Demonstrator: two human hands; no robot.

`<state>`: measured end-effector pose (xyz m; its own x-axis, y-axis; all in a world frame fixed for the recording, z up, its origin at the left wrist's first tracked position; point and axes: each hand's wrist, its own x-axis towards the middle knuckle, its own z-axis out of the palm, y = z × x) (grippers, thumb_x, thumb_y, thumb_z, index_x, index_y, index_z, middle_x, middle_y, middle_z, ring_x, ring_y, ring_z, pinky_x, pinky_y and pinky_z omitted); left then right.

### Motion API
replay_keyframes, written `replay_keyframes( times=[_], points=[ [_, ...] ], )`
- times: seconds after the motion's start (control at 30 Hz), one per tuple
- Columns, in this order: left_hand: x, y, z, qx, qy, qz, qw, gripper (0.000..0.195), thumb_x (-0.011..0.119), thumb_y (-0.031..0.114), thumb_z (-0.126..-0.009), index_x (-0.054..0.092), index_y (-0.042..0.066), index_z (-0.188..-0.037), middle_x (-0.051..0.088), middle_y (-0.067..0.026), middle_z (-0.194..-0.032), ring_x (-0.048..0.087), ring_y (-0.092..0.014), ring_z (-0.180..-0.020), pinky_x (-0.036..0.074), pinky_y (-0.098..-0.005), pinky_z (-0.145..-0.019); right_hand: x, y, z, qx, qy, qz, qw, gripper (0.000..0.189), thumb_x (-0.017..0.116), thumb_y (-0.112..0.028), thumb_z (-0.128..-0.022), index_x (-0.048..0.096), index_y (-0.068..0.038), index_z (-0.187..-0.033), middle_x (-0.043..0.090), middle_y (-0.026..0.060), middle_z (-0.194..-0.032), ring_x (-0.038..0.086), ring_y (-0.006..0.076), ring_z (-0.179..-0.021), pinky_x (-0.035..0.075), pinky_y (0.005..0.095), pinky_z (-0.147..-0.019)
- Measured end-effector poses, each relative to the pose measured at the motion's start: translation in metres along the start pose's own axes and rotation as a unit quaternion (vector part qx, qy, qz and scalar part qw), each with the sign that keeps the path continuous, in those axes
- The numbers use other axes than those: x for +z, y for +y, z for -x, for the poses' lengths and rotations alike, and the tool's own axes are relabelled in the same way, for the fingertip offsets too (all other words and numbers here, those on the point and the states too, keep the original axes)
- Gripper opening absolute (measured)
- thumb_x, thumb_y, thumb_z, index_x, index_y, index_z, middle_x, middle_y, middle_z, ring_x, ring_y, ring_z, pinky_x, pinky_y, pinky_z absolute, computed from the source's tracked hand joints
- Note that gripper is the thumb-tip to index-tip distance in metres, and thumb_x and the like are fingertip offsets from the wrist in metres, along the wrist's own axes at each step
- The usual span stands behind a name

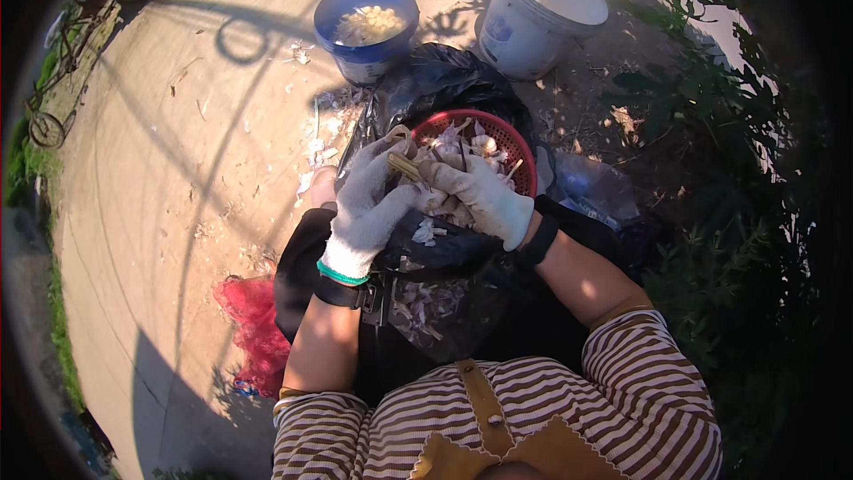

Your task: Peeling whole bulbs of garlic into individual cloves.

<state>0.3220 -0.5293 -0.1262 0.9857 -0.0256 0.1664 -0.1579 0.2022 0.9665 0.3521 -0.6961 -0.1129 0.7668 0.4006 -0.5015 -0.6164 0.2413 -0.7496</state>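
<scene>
Both hands wear pale knit work gloves and meet over the near left side of a red plastic basket [530, 159] of garlic bulbs [485, 144]. My left hand [373, 197] is closed around a garlic bulb, its thumb on the bulb's lower side. A cut, dry garlic stem [404, 166] sticks out between the hands. My right hand [470, 190] has its fingertips at the same stem and bulb; whether it holds anything of its own is hidden. White garlic skins [427, 232] lie on black plastic just below the hands.
Ahead stands a blue-rimmed bucket [366, 47] with peeled garlic cloves [373, 24] in liquid. Right of it is a larger white bucket [526, 30]. Black plastic [453, 70] lies beneath the basket. Red mesh netting [250, 327] rests on the concrete at left; leafy plants [706, 113] border the right.
</scene>
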Motion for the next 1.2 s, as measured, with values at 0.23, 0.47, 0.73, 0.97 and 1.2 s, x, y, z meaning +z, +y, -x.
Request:
replay_keyframes(
  times=[0.23, 0.47, 0.73, 0.97, 1.2],
  points=[
    [-0.003, -0.001, 0.000, 0.013, -0.013, -0.123, 0.992, 0.018, 0.062, 0.000, -0.086, 0.067, -0.006, -0.102, 0.063, -0.0115, -0.102, 0.060, -0.019, -0.096, 0.047, -0.0294, -0.085, -0.013, 0.010, -0.002, 0.043, -0.067, 0.035, 0.996, 0.023, 0.056, -0.034, -0.099, 0.060, -0.014, -0.089, 0.054, -0.0076, -0.064, 0.037, -0.0010, -0.043, 0.024, 0.0172, -0.037],
    [0.003, 0.006, -0.002, -0.119, 0.166, 0.275, 0.940, 0.019, 0.054, 0.012, -0.096, 0.064, -0.003, -0.092, 0.063, -0.0090, -0.089, 0.061, -0.018, -0.078, 0.050, -0.0296, -0.074, -0.016, 0.013, 0.002, 0.001, -0.107, 0.015, 0.994, 0.026, 0.062, -0.037, -0.095, 0.059, -0.011, -0.094, 0.057, -0.0050, -0.072, 0.043, -0.0002, -0.050, 0.030, 0.0156, -0.042],
    [0.000, 0.015, -0.002, -0.091, 0.053, 0.114, 0.988, 0.030, 0.054, 0.006, -0.094, 0.055, -0.005, -0.122, 0.063, -0.0084, -0.105, 0.060, -0.014, -0.094, 0.048, -0.0263, -0.085, -0.010, 0.011, -0.005, -0.085, -0.131, -0.040, 0.987, 0.029, 0.065, -0.031, -0.094, 0.063, -0.002, -0.097, 0.057, -0.0026, -0.075, 0.044, 0.0032, -0.059, 0.035, 0.0182, -0.053],
    [-0.018, 0.008, -0.002, -0.099, -0.061, 0.074, 0.990, 0.024, 0.059, 0.000, -0.088, 0.064, -0.008, -0.109, 0.060, -0.0102, -0.111, 0.059, -0.015, -0.099, 0.047, -0.0265, -0.086, -0.009, -0.012, 0.008, -0.038, -0.133, 0.071, 0.988, 0.023, 0.064, -0.024, -0.094, 0.062, -0.001, -0.096, 0.055, -0.0036, -0.073, 0.048, 0.0046, -0.062, 0.039, 0.0204, -0.056],
    [-0.013, 0.022, -0.009, 0.019, -0.145, -0.150, 0.978, 0.026, 0.056, 0.005, -0.091, 0.061, -0.004, -0.115, 0.061, -0.0076, -0.106, 0.060, -0.015, -0.099, 0.045, -0.0285, -0.090, -0.014, -0.001, 0.000, 0.029, -0.117, -0.113, 0.986, 0.017, 0.065, -0.017, -0.093, 0.061, 0.000, -0.097, 0.057, -0.0022, -0.073, 0.053, 0.0042, -0.062, 0.042, 0.0194, -0.058]
  ],
)
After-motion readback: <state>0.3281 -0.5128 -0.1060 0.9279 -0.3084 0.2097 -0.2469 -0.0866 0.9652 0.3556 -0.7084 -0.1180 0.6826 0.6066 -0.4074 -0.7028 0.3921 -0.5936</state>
